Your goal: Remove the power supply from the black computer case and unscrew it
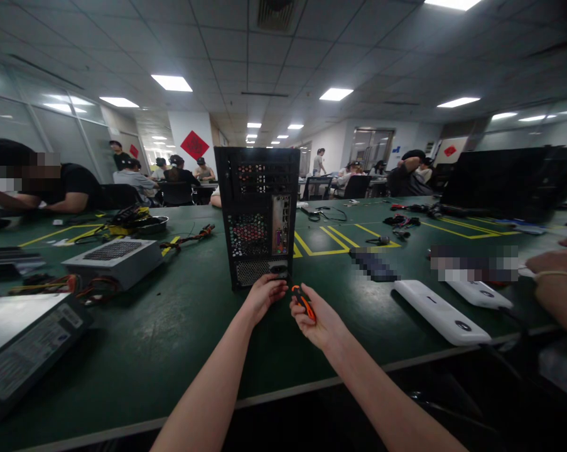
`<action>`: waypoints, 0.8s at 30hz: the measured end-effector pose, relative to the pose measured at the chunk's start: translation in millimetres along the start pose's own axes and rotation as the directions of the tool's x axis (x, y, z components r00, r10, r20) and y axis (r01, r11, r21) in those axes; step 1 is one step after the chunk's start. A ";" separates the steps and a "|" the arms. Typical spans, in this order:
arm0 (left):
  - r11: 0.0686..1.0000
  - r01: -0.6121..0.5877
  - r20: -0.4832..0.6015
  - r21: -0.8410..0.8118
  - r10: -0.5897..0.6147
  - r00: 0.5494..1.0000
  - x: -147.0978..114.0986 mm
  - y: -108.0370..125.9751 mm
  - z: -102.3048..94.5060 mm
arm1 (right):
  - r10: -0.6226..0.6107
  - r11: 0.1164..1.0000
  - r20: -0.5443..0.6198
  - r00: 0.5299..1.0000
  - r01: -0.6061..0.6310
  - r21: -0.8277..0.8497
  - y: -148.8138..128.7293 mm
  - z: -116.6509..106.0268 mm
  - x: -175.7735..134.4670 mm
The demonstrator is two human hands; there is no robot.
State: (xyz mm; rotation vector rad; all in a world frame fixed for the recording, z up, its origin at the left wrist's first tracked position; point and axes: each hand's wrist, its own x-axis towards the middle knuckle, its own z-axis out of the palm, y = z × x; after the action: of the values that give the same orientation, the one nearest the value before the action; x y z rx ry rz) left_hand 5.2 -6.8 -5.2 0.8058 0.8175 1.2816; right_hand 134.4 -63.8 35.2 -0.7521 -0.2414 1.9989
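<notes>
A black computer tower case (226, 220) stands upright on the green table with its rear panel toward me. My right hand (318, 320) is wrapped round a screwdriver (304, 304) with an orange and black handle. Its shaft points at the lower right of the rear panel; where the tip rests is too small to make out. My left hand (264, 300) is at the bottom of the panel, just below the power socket (279, 269). The fingers are drawn together there, and whatever they pinch is hidden.
Left of the case lie a grey power supply (116, 260) with cables and another power supply unit (33, 345). To the right are a dark phone (373, 263), white power banks (438, 312) and another person's hand (559, 282). A black monitor (495, 182) stands farther back.
</notes>
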 end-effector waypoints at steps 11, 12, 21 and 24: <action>1.000 0.001 -0.014 0.006 -0.001 1.000 0.5 -0.3 0.0 | -0.012 1.000 -0.026 1.000 0.012 0.021 3.0 -3.5 0.5; 1.000 0.004 -0.015 0.005 -0.004 1.000 0.7 -0.4 0.0 | -0.032 0.999 -0.036 0.999 0.033 0.020 3.3 -3.5 1.0; 1.000 0.005 -0.030 0.021 -0.004 1.000 0.6 -0.2 1.6 | -0.035 0.999 -0.036 0.999 0.035 -0.008 4.4 -1.4 -2.7; 1.000 0.010 -0.028 0.029 -0.009 1.000 -0.5 0.9 3.2 | -0.076 0.997 -0.048 0.996 0.075 -0.029 6.9 -0.2 -2.6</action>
State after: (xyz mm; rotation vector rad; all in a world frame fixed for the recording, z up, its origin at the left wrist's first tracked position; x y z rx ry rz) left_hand 7.4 -7.4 -2.9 0.8076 0.8627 1.2779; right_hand 130.5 -69.7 32.9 -0.7969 -0.2643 1.9066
